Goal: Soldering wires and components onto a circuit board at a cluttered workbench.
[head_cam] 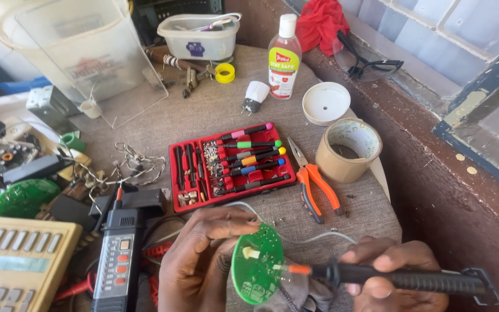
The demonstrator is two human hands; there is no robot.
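At the near left of the desk [214, 115], a beige keypad device [15, 260] lies beside a black handheld tester with red buttons [119, 257], both set close enough to reach. Just right of them, the left hand [194, 266] is closed around the edge of a round green circuit board [256, 263], thumb and fingers pinching its rim and tilting its face toward the tool, so the surface is steady and open to the tip. From the right, the right hand [391, 274] is wrapped around the black handle of a soldering iron with an orange collar [376, 277], held like a pen and laid nearly level, its tip touching the board's right edge. Farther back, an open red case of colour-tipped screwdrivers [229, 164], orange-handled pliers [314, 185] and a roll of brown tape [347, 149] lie spread within arm's reach.
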